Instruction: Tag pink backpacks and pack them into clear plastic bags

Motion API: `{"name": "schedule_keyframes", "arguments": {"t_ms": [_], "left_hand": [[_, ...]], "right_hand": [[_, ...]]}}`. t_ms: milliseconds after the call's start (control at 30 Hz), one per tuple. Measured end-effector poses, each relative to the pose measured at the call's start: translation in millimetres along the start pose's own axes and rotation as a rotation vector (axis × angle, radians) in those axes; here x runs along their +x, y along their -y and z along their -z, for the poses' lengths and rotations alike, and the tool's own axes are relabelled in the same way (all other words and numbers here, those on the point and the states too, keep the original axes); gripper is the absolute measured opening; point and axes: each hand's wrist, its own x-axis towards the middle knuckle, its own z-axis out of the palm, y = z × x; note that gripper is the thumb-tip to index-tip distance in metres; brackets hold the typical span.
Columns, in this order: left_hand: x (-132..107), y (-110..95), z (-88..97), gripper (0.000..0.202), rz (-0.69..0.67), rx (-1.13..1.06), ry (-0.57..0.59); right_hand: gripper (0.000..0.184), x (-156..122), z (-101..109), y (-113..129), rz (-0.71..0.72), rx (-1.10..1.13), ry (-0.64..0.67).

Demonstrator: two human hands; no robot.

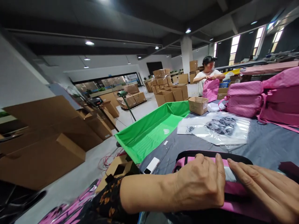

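Note:
A pink bag (191,159) with black trim lies before me on the dark grey table cover, partly covered by my hands. My left hand (203,182) reaches across it, fingers curled down and pressed together; their tips and anything in them are hidden. On the bag's right part rests my right hand (261,186), its fingers stretched out and pointing toward the left one. A small whitish patch (230,175) shows between both hands; I cannot tell if it is paper or plastic.
A white phone-like object (151,165) lies left of the bag. Beyond are clear printed plastic bags (219,127), a small carton (198,105) and pink backpacks (245,99). A green fabric trough (149,133) borders the table. Across it, a person (207,76) handles a pink bag.

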Motion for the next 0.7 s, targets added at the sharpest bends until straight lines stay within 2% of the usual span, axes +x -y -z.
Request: {"name": "schedule_keyframes", "arguments": {"t_ms": [67,167,233,333,400,500,567,700], "left_hand": [[-2,-3,2.9,0.04,0.01,0.051,-0.015],[-4,-5,-0.4,0.038,0.054,0.029,-0.064],[-6,-5,-3.5,0.036,0.087,-0.005,-0.089],[-9,-4,-6.9,0.032,0.111,-0.049,-0.112],[-10,-2,-8.6,0.031,0.117,-0.058,-0.125],[-10,-1,-10.3,0.031,0.129,-0.068,-0.147],[-9,-2,-10.5,0.031,0.127,-0.085,-0.163],[-9,-3,-9.7,0.031,0.119,-0.094,-0.181]], "right_hand": [[0.057,11,3,2,0.077,-0.067,-0.012],[0.059,27,22,-7,0.058,0.029,0.112],[0.055,32,39,-18,-0.059,0.168,0.17],[0.034,25,51,-31,-0.295,0.398,0.243],[0.032,14,45,-35,-0.399,0.536,0.287],[0.037,0,27,-31,-0.452,0.618,0.213],[0.032,-3,19,-24,-0.427,0.601,0.158],[0.018,2,13,-13,-0.31,0.449,0.141]]}}
